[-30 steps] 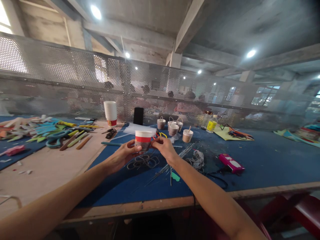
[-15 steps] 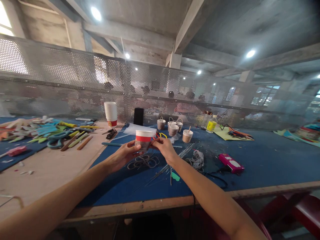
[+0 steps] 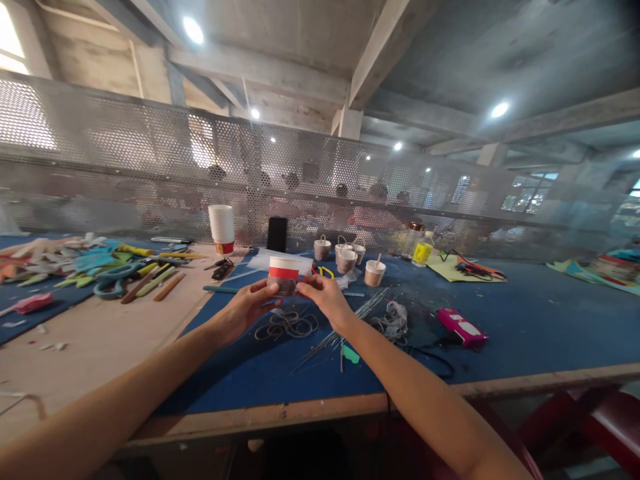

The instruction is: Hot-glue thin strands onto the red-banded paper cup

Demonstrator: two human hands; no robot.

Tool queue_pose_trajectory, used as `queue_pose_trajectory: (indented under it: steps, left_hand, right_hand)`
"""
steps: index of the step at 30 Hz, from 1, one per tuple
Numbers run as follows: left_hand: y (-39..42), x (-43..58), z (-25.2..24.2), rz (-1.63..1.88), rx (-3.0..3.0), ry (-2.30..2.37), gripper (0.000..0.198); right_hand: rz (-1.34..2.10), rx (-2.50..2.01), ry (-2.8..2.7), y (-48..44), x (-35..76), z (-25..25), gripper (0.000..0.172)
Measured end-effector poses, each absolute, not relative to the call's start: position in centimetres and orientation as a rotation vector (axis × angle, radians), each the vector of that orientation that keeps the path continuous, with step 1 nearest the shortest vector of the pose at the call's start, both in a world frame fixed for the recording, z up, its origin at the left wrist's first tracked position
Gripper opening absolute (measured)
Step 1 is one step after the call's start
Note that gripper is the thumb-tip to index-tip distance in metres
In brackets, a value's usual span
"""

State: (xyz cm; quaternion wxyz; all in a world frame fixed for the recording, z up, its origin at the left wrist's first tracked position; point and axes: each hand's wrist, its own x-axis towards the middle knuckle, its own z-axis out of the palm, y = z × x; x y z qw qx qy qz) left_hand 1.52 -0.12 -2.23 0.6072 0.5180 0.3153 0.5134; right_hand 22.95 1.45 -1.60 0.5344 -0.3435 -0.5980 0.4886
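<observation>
Held above the blue work surface is a paper cup (image 3: 284, 269) with a white rim, a red band and a grey-brown lower part. My left hand (image 3: 250, 301) grips it low on its left side, thumb in front. On the right side, the bent fingers of my right hand (image 3: 323, 293) press against the cup; whether they also pinch a thin strand cannot be made out. Loops of grey-brown cord (image 3: 287, 325) lie just below the hands. Thin wires (image 3: 345, 328) spread out under my right wrist.
A stack of paper cups (image 3: 221, 227) and an upright black phone (image 3: 277, 233) stand at the back. Several brownish cups, including one with a stick (image 3: 375, 273), stand right of them. Blue-handled scissors (image 3: 113, 280) lie left, a magenta box (image 3: 463, 327) right. A perforated screen (image 3: 300, 173) rises behind.
The cup has shifted slightly left and is tilted or turned a little. My right hand has moved left with it, its fingertips now closer against the cup's side.
</observation>
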Motion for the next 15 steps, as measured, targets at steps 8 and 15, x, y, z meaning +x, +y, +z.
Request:
queue_pose_trajectory:
  steps: [8, 15]
  left_hand:
    - [0.28, 1.72, -2.54, 1.255, 1.19, 0.765, 0.035]
    - [-0.13, 1.9, -2.14, 1.206, 1.303, 0.777, 0.042]
  right_hand:
    - [1.052, -0.871, -1.489, 1.74, 23.22, -1.87, 0.028]
    - [1.023, -0.851, -1.531, 1.41, 23.1, -1.82, 0.033]
